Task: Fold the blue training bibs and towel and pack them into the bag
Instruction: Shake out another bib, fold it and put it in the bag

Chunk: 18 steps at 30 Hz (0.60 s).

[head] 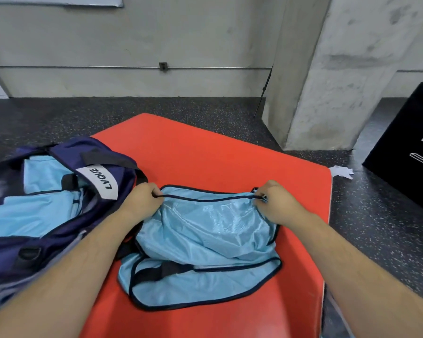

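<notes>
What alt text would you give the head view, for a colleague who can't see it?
The left hand and right hand pinch the far, dark-trimmed edge of a light blue bib spread on a red mat, one at each corner. Beside it on the left, an open navy bag holds more light blue fabric.

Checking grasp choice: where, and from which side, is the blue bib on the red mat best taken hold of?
Probably both ends of the dark-trimmed far edge of the bib, reaching over from the near side, where the left hand and right hand pinch it. The cloth is limp and rumpled; the hem stretches straight.
</notes>
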### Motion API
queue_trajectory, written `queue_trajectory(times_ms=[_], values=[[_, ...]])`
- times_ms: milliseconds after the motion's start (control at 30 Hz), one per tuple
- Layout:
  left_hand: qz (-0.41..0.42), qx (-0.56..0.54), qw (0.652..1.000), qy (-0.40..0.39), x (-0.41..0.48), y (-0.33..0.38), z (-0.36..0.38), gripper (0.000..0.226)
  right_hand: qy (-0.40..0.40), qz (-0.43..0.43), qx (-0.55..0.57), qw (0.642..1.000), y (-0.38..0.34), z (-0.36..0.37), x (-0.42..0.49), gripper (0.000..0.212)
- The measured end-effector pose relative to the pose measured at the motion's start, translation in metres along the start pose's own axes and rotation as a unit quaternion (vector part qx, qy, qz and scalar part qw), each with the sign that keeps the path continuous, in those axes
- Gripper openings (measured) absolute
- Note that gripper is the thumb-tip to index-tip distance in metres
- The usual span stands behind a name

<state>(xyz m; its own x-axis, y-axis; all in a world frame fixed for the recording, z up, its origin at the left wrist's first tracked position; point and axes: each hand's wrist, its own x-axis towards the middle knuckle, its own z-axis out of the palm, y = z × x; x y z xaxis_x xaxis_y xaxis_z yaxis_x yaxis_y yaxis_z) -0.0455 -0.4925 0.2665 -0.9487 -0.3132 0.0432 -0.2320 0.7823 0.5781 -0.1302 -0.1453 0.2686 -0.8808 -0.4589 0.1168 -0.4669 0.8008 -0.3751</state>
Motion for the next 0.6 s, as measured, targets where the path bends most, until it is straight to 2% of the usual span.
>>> queue_trajectory(times_ms=[200,367,500,600], values=[[-0.003,-0.116,0.992,0.039,-0.002,0.015,-0.011,0.015,0.04,-0.03,0.031,0.998,-0.001,-0.022,-0.009,0.005],[0.029,-0.113,0.99,0.078,-0.003,0.022,-0.022,0.014,0.038,-0.017,0.058,0.997,0.001,-0.035,-0.02,0.009],[0.031,-0.107,0.989,0.098,-0.006,0.022,-0.03,0.011,0.009,0.006,0.078,0.997,-0.002,-0.042,-0.025,0.003],[0.032,-0.111,0.987,0.112,-0.01,0.025,-0.035,0.009,0.028,0.009,0.091,0.995,-0.004,-0.045,-0.027,0.005]])
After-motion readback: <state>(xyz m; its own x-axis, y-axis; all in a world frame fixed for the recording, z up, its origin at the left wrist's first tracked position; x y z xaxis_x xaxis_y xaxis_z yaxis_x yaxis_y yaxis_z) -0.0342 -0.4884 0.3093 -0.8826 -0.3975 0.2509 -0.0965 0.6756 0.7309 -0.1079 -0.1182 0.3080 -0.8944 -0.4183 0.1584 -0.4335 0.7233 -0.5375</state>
